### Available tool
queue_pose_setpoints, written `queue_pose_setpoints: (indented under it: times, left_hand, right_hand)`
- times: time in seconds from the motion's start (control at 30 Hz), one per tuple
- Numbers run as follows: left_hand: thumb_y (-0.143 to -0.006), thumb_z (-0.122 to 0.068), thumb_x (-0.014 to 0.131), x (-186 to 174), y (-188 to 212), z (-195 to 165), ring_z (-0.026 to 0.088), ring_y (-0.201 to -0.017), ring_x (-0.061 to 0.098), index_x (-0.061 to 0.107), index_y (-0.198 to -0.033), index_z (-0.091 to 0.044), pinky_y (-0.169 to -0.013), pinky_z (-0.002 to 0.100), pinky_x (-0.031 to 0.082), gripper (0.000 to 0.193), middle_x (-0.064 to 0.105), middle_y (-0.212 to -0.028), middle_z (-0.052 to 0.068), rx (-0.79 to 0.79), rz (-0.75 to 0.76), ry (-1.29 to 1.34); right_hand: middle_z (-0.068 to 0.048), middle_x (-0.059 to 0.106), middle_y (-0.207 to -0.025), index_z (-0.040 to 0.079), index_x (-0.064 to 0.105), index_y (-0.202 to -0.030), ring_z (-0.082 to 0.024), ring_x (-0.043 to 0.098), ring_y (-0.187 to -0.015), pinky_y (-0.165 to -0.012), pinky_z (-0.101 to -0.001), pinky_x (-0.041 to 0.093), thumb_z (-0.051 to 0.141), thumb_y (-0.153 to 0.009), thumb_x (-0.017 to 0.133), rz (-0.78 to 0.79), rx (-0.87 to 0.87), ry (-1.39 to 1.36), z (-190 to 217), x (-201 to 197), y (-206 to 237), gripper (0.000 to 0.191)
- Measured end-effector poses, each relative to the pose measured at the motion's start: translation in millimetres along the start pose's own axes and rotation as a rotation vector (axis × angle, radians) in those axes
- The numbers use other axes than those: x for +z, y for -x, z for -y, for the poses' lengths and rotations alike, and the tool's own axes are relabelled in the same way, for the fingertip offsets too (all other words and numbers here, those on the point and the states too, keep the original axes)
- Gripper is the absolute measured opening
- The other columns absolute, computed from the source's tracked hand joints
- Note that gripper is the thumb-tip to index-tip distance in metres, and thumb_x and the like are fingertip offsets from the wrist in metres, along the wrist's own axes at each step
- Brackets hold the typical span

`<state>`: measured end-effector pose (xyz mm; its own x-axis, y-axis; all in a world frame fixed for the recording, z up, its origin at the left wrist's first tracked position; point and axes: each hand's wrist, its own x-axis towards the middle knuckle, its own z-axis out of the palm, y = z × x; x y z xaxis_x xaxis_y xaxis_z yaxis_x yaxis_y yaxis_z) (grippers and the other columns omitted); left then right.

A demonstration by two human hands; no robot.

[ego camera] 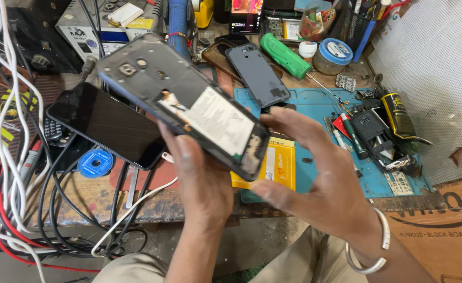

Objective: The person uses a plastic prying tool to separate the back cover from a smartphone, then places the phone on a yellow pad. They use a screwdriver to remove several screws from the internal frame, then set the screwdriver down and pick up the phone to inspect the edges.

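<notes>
My left hand (202,178) grips an opened smartphone (181,99) from below, with the thumb over its near edge. The phone's back is off, showing a white-labelled battery and bare frame. It tilts up toward the left. My right hand (315,178) cups the phone's lower right corner with thumb and fingers; a metal bangle sits on that wrist. Behind the phone a dark back cover (257,73) leans on the bench. A second phone with a black screen (108,123) lies flat to the left.
A blue work mat (320,105) carries tools, a black part (375,133) and a small tube. A yellow packet (278,165) lies under my hands. Tangled cables (11,173) hang at left. A green bottle (286,55), jars and a solder spool (95,162) crowd the bench.
</notes>
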<state>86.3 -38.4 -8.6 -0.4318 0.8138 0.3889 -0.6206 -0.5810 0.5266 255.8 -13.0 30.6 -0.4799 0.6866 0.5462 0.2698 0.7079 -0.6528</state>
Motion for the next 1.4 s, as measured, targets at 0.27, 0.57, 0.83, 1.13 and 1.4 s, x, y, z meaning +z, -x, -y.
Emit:
queue_pose_setpoints:
  times: [0.27, 0.57, 0.83, 1.13, 1.4]
  left_hand:
    - [-0.088, -0.017, 0.085, -26, -7, -33, 0.033, -0.134, 0.059, 0.008, -0.168, -0.01, -0.113, 0.048, 0.052, 0.112, 0.05, -0.149, 0.026, -0.18, 0.086, -0.314]
    - [-0.07, -0.016, 0.093, -55, -14, -101, 0.033, -0.142, 0.053, 0.016, -0.162, -0.01, -0.111, 0.044, 0.047, 0.12, 0.051, -0.153, 0.027, 0.132, 0.211, -1.386]
    - [-0.051, -0.051, 0.092, -36, -35, -54, 0.04, -0.146, 0.036, 0.035, -0.155, -0.009, -0.12, 0.056, 0.017, 0.125, 0.051, -0.152, 0.017, 0.142, 0.619, -1.681]
    - [-0.046, -0.052, 0.093, -34, -45, -23, 0.035, -0.125, 0.054, 0.047, -0.152, -0.017, -0.104, 0.051, 0.034, 0.122, 0.068, -0.13, 0.01, -0.007, 0.744, -1.667]
    - [-0.046, -0.059, 0.093, -35, -37, -23, 0.032, -0.119, 0.057, 0.053, -0.144, -0.01, -0.096, 0.048, 0.037, 0.117, 0.072, -0.118, 0.009, -0.016, 0.683, -1.758]
  right_hand:
    - [-0.019, 0.064, -0.141, 0.006, 0.025, -0.163, -0.03, 0.063, -0.134, -0.116, -0.0423, 0.045, 0.022, -0.073, 0.09, 0.109, 0.212, -0.254, -11, 8, -23, 0.112]
    - [-0.021, 0.059, -0.143, 0.005, 0.021, -0.161, -0.032, 0.054, -0.139, -0.113, -0.0433, 0.038, 0.024, -0.062, 0.092, 0.142, 0.305, 0.023, -55, 15, 5, 0.123]
    - [-0.024, 0.053, -0.147, 0.001, 0.024, -0.158, -0.035, 0.054, -0.137, -0.113, -0.0446, 0.04, 0.026, -0.066, 0.092, 0.202, 0.2, 0.061, -70, 22, 6, 0.117]
    - [-0.011, 0.072, -0.129, 0.007, 0.063, -0.139, -0.021, 0.071, -0.114, -0.098, -0.0346, 0.055, 0.026, -0.089, 0.081, -0.225, 0.281, 0.344, -56, -10, 29, 0.056]
    - [-0.012, 0.073, -0.095, 0.009, 0.081, -0.114, -0.023, 0.067, -0.072, -0.065, -0.0345, 0.048, 0.03, -0.098, 0.079, -0.309, 0.588, 0.898, -70, -59, 41, 0.027]
